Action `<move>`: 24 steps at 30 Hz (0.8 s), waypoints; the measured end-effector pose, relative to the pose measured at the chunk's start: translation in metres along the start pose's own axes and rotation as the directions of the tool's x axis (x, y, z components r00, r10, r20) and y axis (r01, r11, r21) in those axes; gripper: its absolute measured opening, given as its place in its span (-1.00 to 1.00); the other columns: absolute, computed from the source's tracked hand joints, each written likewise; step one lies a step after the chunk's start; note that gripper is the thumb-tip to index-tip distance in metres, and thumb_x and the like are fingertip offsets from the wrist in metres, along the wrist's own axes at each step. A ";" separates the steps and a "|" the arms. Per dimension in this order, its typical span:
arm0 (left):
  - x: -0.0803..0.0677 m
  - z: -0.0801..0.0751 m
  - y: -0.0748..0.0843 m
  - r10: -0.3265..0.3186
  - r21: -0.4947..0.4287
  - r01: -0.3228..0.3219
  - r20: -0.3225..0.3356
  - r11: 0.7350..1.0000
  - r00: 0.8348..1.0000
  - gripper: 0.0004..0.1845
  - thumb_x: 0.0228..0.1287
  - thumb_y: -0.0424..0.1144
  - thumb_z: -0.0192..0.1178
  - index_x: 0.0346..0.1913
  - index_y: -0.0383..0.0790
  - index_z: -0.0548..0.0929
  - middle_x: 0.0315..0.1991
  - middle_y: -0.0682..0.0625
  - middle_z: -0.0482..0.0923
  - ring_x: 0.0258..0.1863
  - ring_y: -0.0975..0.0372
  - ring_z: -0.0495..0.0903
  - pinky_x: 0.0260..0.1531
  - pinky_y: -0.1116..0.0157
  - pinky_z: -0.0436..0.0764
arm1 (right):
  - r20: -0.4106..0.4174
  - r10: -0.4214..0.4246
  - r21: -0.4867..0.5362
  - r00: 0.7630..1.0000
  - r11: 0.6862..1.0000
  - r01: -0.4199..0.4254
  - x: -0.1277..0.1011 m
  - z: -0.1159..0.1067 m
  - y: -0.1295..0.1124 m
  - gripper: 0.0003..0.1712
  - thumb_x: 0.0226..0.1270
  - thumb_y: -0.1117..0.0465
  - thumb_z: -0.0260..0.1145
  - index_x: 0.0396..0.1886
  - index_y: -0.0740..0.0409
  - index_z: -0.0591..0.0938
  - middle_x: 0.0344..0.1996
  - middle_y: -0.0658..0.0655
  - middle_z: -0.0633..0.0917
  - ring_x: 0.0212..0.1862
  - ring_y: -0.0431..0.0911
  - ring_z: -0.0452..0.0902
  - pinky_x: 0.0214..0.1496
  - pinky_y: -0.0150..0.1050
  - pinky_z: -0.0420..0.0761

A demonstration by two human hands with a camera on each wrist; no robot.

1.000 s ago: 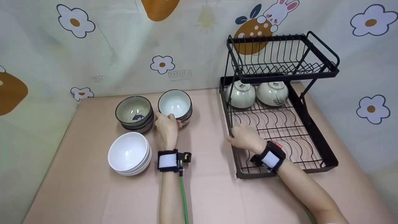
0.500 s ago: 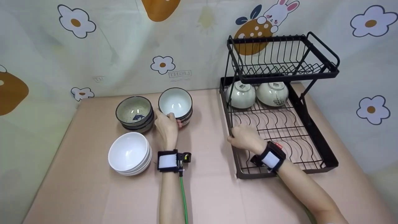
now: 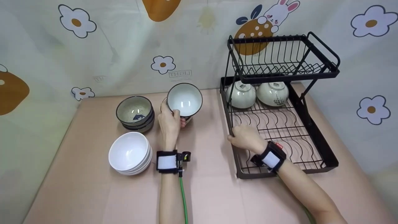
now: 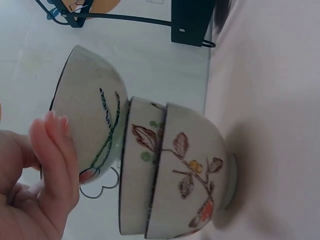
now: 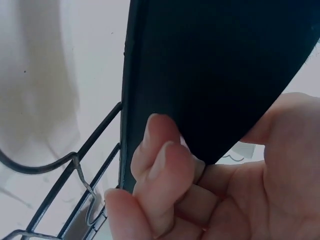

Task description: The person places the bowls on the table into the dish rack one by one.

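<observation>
While tilted, the top bowl [image 3: 184, 99] sits between the fingers [image 4: 55, 155].

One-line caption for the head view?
Left hand lifts a bowl off its stack; right hand grips the dish rack.

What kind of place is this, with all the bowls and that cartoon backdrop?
Probably a staged tabletop set for dish work rather than a real kitchen: a two-tier black dish rack and stacks of bowls stand on a plain table, with flower-and-rabbit printed sheeting hung behind. Both wrists wear strapped-on cameras.
</observation>
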State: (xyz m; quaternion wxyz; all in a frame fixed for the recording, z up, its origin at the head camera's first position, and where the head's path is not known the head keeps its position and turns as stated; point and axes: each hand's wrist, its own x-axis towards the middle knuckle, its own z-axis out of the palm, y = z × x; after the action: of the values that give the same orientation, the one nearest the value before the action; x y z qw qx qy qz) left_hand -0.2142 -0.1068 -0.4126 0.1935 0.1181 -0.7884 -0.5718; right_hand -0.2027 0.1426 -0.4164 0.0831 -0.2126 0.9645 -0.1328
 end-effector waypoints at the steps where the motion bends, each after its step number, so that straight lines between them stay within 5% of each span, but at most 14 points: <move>1: 0.000 0.000 0.001 0.018 0.007 -0.018 0.010 1.000 1.000 -0.40 0.35 -0.52 -0.02 0.46 -0.43 0.29 -0.47 -0.35 0.68 -0.82 0.34 0.52 -0.70 0.18 0.68 | -0.004 0.001 0.005 1.000 1.000 -0.001 0.000 0.000 0.000 -0.53 0.43 0.13 0.27 -0.72 0.05 0.40 -0.71 0.04 0.46 -0.60 -0.02 0.44 -0.54 -0.07 0.55; 6: -0.001 0.001 0.005 0.109 0.055 -0.111 0.047 0.992 0.993 -0.44 0.32 -0.52 0.00 0.40 -0.43 0.36 -0.54 -0.30 0.67 -0.85 0.35 0.50 -0.82 0.35 0.58 | -0.019 0.044 0.040 0.999 0.998 -0.043 0.000 -0.001 -0.001 -0.49 0.50 0.03 0.24 -0.71 0.03 0.43 -0.72 0.03 0.48 -0.63 -0.06 0.43 -0.55 -0.15 0.48; 12: -0.005 0.002 0.010 0.109 0.020 -0.115 0.192 0.993 0.975 -0.47 0.32 -0.51 0.00 0.37 -0.49 0.36 -0.64 -0.25 0.65 -0.85 0.36 0.49 -0.79 0.30 0.62 | -0.153 0.040 0.078 0.988 0.997 -0.028 0.000 -0.003 -0.001 -0.56 0.57 0.05 0.16 -0.55 0.14 0.57 -0.68 0.05 0.51 -0.56 0.01 0.51 -0.45 -0.01 0.58; 19: -0.008 0.006 0.012 0.139 -0.030 -0.138 0.380 0.990 0.915 -0.43 0.34 -0.53 0.03 0.41 -0.52 0.32 -0.66 -0.19 0.63 -0.83 0.35 0.49 -0.80 0.38 0.57 | -0.400 0.037 0.271 0.916 0.959 0.079 0.000 -0.010 0.001 -0.57 0.66 0.12 0.01 -0.49 0.15 0.51 -0.70 0.02 0.43 -0.61 -0.06 0.40 -0.52 -0.12 0.45; 24: -0.013 0.015 0.016 0.181 -0.043 -0.183 0.467 0.982 0.866 -0.44 0.34 -0.54 0.03 0.40 -0.55 0.31 -0.63 -0.21 0.64 -0.81 0.36 0.50 -0.74 0.26 0.65 | -0.439 0.020 0.389 0.898 0.905 0.171 -0.001 -0.017 0.003 -0.57 0.68 0.10 -0.03 -0.28 0.29 0.62 -0.68 0.11 0.61 -0.63 -0.11 0.48 -0.43 -0.10 0.54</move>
State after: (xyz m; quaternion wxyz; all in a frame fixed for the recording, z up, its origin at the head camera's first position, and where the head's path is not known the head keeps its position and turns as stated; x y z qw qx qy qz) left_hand -0.2089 -0.0842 -0.4040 0.0502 -0.0981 -0.8200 -0.5616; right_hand -0.2071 0.1492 -0.4009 -0.0948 -0.1931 0.8982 -0.3833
